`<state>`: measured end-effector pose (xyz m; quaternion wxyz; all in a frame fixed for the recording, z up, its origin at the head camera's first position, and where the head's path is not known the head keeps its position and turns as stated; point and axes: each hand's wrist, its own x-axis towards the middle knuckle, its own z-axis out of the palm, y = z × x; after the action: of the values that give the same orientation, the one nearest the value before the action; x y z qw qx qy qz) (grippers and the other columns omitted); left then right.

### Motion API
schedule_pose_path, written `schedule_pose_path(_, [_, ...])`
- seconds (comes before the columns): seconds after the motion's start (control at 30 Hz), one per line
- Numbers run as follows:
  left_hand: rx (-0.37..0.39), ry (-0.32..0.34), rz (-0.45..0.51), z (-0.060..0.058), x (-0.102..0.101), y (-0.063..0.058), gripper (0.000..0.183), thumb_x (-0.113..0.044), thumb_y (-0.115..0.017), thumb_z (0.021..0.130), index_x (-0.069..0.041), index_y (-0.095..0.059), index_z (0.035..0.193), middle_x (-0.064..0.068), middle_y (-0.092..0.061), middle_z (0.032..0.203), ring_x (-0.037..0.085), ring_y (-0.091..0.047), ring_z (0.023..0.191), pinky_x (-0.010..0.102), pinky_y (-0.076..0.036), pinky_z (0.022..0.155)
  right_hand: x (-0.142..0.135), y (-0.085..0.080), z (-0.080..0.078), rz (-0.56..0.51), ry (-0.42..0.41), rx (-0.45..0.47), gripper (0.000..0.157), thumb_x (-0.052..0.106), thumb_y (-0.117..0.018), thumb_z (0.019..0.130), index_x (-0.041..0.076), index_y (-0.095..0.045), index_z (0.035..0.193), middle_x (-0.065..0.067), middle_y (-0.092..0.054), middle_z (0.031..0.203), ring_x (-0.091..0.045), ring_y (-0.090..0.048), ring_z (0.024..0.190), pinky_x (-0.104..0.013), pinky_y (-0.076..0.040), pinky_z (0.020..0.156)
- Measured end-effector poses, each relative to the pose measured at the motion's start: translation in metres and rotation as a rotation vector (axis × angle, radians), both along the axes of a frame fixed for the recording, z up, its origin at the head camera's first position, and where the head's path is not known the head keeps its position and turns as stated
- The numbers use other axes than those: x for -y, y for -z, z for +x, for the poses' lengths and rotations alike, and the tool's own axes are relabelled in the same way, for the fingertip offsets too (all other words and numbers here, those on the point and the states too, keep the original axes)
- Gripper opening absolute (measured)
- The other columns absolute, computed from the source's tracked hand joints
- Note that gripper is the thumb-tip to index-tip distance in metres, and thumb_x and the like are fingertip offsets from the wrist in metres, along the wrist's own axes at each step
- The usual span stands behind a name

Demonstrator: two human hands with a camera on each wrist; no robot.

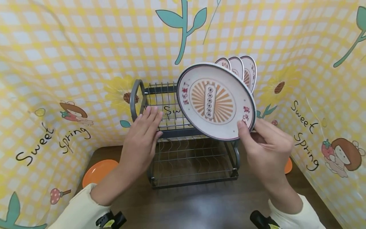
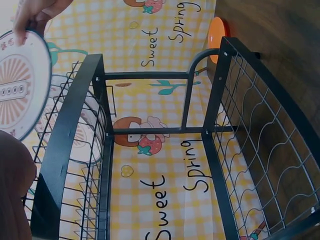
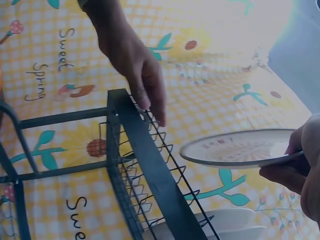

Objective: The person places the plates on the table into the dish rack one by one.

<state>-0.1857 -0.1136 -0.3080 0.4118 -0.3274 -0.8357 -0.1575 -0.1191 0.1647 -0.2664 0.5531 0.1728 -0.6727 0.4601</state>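
Note:
A white plate (image 1: 213, 101) with an orange sunburst and red lettering is pinched at its lower right edge by my right hand (image 1: 268, 152), thumb on its face. It is tilted above the dark metal dish rack (image 1: 183, 133). My left hand (image 1: 141, 136) lies at the rack's upper left, fingers extended; the right wrist view shows this hand (image 3: 137, 67) touching the top tier's edge. Several similar plates (image 1: 248, 71) stand on edge at the top tier's right, partly hidden behind the held plate. The left wrist view shows the held plate (image 2: 17, 82) outside the rack.
An orange plate (image 1: 98, 171) lies on the brown table (image 1: 197, 203) to the left, and another orange item (image 1: 288, 166) shows partly at the right. The rack's lower tier (image 1: 194, 162) has wavy wires. Yellow checked cloth (image 1: 94, 63) surrounds the back and sides.

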Motion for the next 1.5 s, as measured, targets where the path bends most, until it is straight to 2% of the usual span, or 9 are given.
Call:
schedule_pose_path(0.13, [-0.031,-0.019,-0.079,-0.005,-0.001,0.001,0.04,-0.02,-0.043,0.103,-0.002,-0.051,0.138,0.013,-0.048,0.144,0.031,-0.044,0.136,0.045,-0.032,0.116,0.003,-0.006,-0.01,-0.061,0.124,-0.061,0.007,-0.001,-0.071,0.077,-0.005,-0.074,0.073,-0.012,-0.053,0.054,-0.003,-0.042,0.054,-0.01,-0.033,0.05])
schedule_pose_path(0.27, [-0.05,-0.029,-0.11,-0.008,0.0,0.001,0.047,-0.027,-0.029,0.106,-0.002,-0.052,0.137,0.013,-0.05,0.143,0.031,-0.048,0.133,0.044,-0.035,0.115,0.009,-0.014,-0.019,-0.078,0.232,-0.124,0.012,0.006,-0.069,0.081,-0.005,-0.076,0.081,-0.017,-0.061,0.058,-0.01,-0.048,0.054,-0.008,-0.039,0.055])
schedule_pose_path(0.37, [-0.052,-0.025,-0.107,-0.008,0.001,0.001,0.046,-0.028,-0.03,0.106,-0.003,-0.053,0.137,0.013,-0.051,0.141,0.029,-0.049,0.132,0.044,-0.036,0.114,0.013,-0.02,-0.025,-0.062,0.278,-0.121,0.015,0.008,-0.067,0.084,-0.002,-0.077,0.09,-0.017,-0.067,0.064,-0.016,-0.051,0.055,-0.009,-0.042,0.058])
schedule_pose_path(0.57, [-0.054,-0.021,-0.099,-0.008,0.0,0.0,0.045,-0.029,-0.031,0.106,-0.004,-0.055,0.135,0.013,-0.055,0.138,0.028,-0.05,0.131,0.044,-0.04,0.111,0.022,-0.03,-0.039,-0.031,0.301,-0.084,0.02,0.007,-0.061,0.087,0.004,-0.077,0.101,-0.014,-0.067,0.069,-0.016,-0.052,0.057,-0.01,-0.04,0.057])
schedule_pose_path(0.7, [-0.047,-0.021,-0.112,-0.008,0.0,-0.001,0.039,-0.02,-0.048,0.102,-0.004,-0.054,0.136,0.014,-0.054,0.138,0.029,-0.05,0.131,0.045,-0.039,0.111,0.028,-0.035,-0.046,-0.024,0.341,-0.041,0.021,0.006,-0.06,0.088,0.004,-0.076,0.101,-0.014,-0.067,0.07,-0.017,-0.054,0.057,-0.01,-0.039,0.057])
schedule_pose_path(0.83, [-0.038,-0.024,-0.124,-0.008,0.001,-0.001,0.045,-0.012,-0.061,0.093,-0.005,-0.053,0.137,0.014,-0.054,0.139,0.029,-0.049,0.132,0.044,-0.036,0.114,0.034,-0.04,-0.054,-0.002,0.375,0.016,0.021,0.006,-0.058,0.089,0.002,-0.075,0.101,-0.014,-0.067,0.071,-0.018,-0.056,0.06,-0.01,-0.038,0.057])
schedule_pose_path(1.1, [-0.036,-0.03,-0.122,-0.007,0.001,-0.002,0.041,-0.025,-0.039,0.104,-0.006,-0.053,0.138,0.013,-0.054,0.139,0.027,-0.049,0.132,0.042,-0.038,0.113,0.044,-0.046,-0.07,0.132,0.409,0.104,0.019,0.004,-0.055,0.089,-0.005,-0.071,0.088,-0.013,-0.065,0.067,-0.021,-0.056,0.058,-0.028,-0.044,0.052])
schedule_pose_path(1.33, [-0.034,-0.039,-0.151,-0.007,0.002,-0.003,0.04,-0.023,-0.045,0.103,-0.007,-0.051,0.139,0.012,-0.054,0.139,0.025,-0.05,0.131,0.042,-0.04,0.111,0.049,-0.047,-0.079,0.231,0.44,0.216,0.021,0.004,-0.053,0.091,-0.007,-0.071,0.086,-0.015,-0.062,0.064,-0.025,-0.05,0.055,-0.032,-0.04,0.049])
schedule_pose_path(1.5, [-0.056,-0.053,-0.171,-0.007,0.004,-0.005,0.04,-0.025,-0.042,0.104,-0.007,-0.053,0.138,0.011,-0.056,0.138,0.024,-0.052,0.13,0.041,-0.042,0.109,0.05,-0.046,-0.085,0.297,0.436,0.256,0.023,0.002,-0.054,0.088,-0.002,-0.06,0.066,-0.013,-0.052,0.056,-0.025,-0.041,0.052,-0.032,-0.036,0.048])
